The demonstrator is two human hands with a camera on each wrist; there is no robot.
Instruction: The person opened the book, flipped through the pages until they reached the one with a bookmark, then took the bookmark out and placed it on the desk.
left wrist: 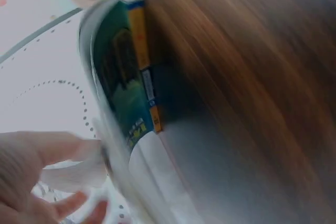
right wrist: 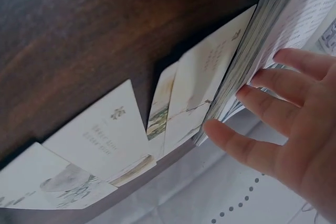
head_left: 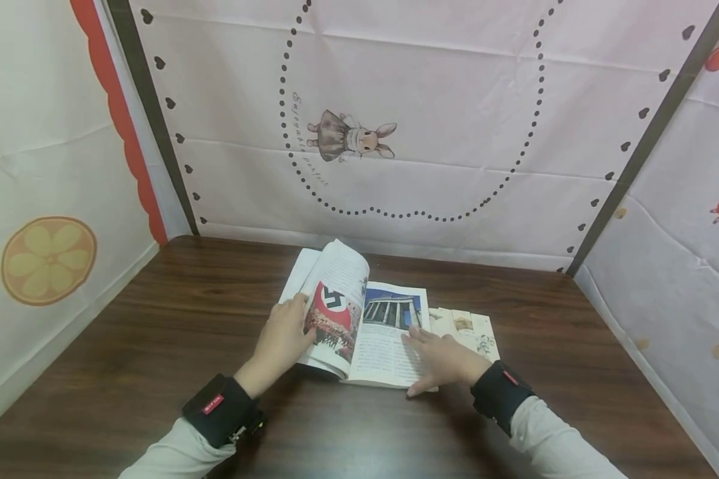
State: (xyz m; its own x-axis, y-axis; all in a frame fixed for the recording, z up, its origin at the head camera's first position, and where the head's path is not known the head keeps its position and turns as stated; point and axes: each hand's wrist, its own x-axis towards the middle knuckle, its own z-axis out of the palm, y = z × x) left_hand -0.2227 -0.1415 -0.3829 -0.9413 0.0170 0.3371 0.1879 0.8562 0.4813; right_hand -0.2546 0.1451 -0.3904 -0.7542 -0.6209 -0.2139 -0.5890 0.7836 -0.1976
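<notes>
your left hand (head_left: 280, 338) pinches the raised left-hand pages (head_left: 339, 269) of an open book (head_left: 376, 356) lying on the brown table (head_left: 359, 432), while your right hand (head_left: 446, 359), fingers spread wide, rests on the facing page below a photograph (head_left: 391, 309) of a columned building. the left wrist camera alone catches the green cover (left wrist: 119, 72) (blurred, with orange along its spine (left wrist: 139, 38)); the right wrist camera lays out overlapping pale cards (right wrist: 100, 135) beside the book, partly hidden by your right hand in the head view.

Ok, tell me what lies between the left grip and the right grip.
The open book lies there, as the head view shows.
</notes>
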